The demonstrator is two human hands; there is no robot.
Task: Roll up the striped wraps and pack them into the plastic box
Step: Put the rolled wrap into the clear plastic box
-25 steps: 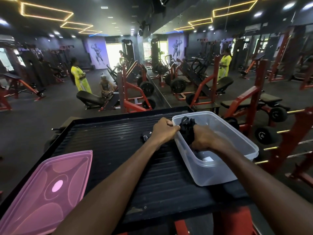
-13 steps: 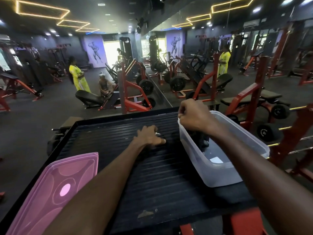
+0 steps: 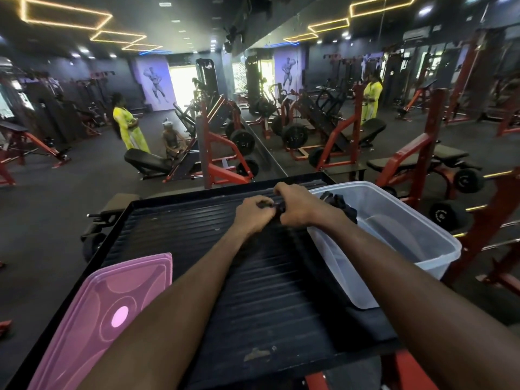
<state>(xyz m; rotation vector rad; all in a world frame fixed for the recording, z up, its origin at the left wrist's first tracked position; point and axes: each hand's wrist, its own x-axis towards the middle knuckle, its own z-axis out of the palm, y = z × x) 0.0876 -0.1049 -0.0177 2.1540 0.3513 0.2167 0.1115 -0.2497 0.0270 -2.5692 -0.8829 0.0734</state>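
Forearms of ours reach forward from the bottom edge over the black ribbed counter [image 3: 253, 291]. Nearest on the left, a translucent pink plastic lid [image 3: 92, 327] lies flat on the counter and partly overhangs its left rim.

Farther out, our two hands meet above the counter's far end, just left of the clear rectangular plastic box [image 3: 416, 249]. Our left hand [image 3: 253, 213] has its fingers curled, pinching a small dark piece of wrap [image 3: 266, 204] against the thumb. Our right hand [image 3: 295, 205] is curled as well, knuckles up, gripping the other side of the same dark wrap, so the two hands touch or nearly touch. The wrap is too dark and too hidden by fingers for us to make out stripes or how far it is rolled.

Just beyond our right wrist, a bundle of black wraps [image 3: 340, 202] sits inside the box at its far left corner, rising above the rim. The rest of the box floor shows bare.

Past the counter we see red and black gym machines [image 3: 225, 153], a mirror wall, and a person in a yellow outfit [image 3: 128, 128] standing on the dark floor.
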